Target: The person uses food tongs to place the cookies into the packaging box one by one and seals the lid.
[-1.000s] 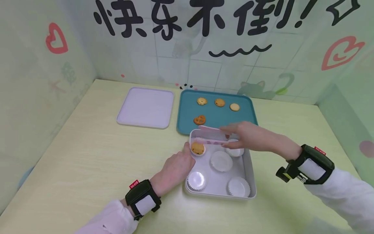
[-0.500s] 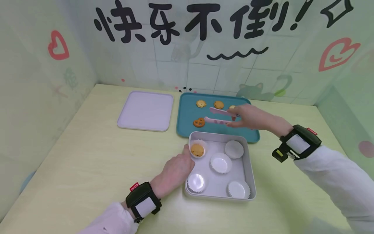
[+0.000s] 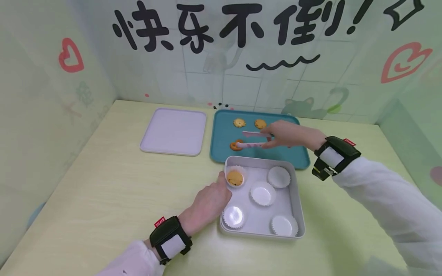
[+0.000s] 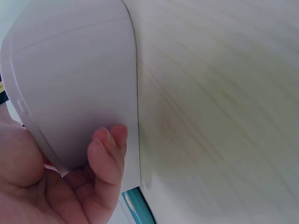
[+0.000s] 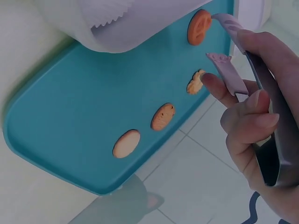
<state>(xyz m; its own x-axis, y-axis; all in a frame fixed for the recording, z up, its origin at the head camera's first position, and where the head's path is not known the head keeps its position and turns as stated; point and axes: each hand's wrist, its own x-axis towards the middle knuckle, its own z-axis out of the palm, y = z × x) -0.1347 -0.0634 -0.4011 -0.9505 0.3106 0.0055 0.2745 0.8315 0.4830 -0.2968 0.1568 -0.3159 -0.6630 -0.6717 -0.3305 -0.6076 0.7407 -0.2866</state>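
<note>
My right hand (image 3: 288, 134) holds pink-tipped metal tongs (image 5: 229, 72) over the teal tray (image 3: 222, 124). The tong tips stand apart, and one is right by the heart-shaped pretzel biscuit (image 5: 199, 27); whether it touches cannot be told. On the same tray lie a flower-shaped biscuit (image 3: 239, 122), a brown biscuit with dots (image 3: 260, 124) and a plain oval biscuit (image 5: 126, 143), the last hidden by my right hand in the head view. My left hand (image 3: 211, 199) grips the left wall of the white box (image 3: 252, 226), fingers outside, thumb by the rim.
Inside the box stand several white paper cups (image 3: 263, 193); the back-left one bears a brown biscuit (image 3: 235, 178). A lilac tray (image 3: 173, 131) lies left of the teal one. A printed wall (image 3: 155, 76) closes the table's back edge.
From above the box, my right hand has carried the tongs back over the teal tray, then left to the pretzel biscuit. The left hand keeps its grip on the box.
</note>
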